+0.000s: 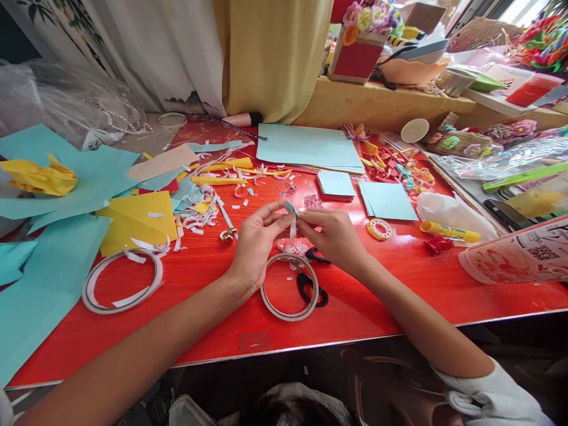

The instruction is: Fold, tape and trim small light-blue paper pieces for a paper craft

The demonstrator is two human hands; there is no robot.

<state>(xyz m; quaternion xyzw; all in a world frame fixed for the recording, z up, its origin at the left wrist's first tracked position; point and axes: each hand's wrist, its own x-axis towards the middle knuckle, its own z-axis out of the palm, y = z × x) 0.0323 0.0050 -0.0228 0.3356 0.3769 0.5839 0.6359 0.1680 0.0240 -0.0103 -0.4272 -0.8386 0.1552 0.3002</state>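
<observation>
Above the red table, my left hand is closed, its thumb and fingers pinching a small folded piece of light blue paper. My right hand meets it from the other side, fingertips pinched at the edge of the same piece. A narrow white strip of tape hangs down between the hands. Just below them a roll of double-sided tape lies flat, partly over black-handled scissors. The scissors' blades are hardly visible.
Light blue sheets and smaller blue squares lie behind. Left are another tape roll, yellow paper and paper scraps. To the right are a small yellow tape ring, a glue stick and a plastic cup.
</observation>
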